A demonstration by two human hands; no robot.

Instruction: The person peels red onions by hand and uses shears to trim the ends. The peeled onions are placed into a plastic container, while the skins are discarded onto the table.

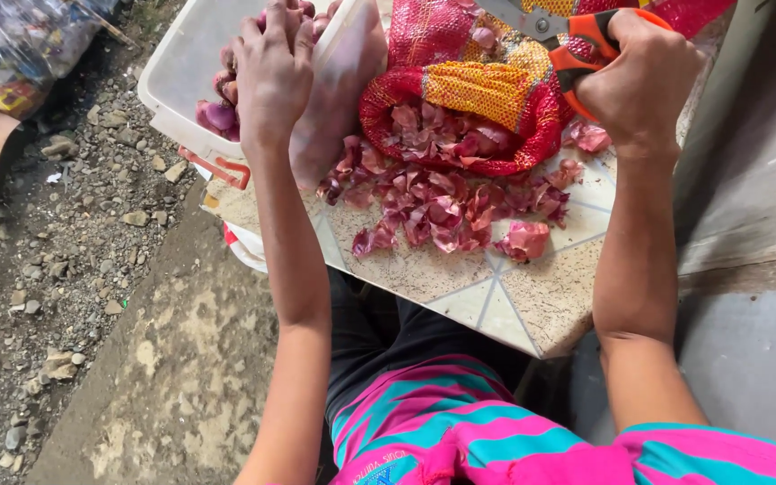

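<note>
My left hand (271,72) reaches into a white plastic tub (172,72) at the upper left, its fingers down among purple shallots (217,115); whether it grips one is hidden. My right hand (639,81) is closed around the orange handles of a pair of scissors (577,40), blades pointing left over a red and yellow mesh sack (469,90). A heap of pink shallot skins (442,202) lies on the speckled tiled table (505,305) between my arms, some spilling from the sack's mouth.
The table's front edge ends near my lap, where pink and teal striped clothing shows. Gravel and dirt ground lies to the left, with a plastic bag of packets (20,45) at the top left. A grey wall (756,162) stands at the right.
</note>
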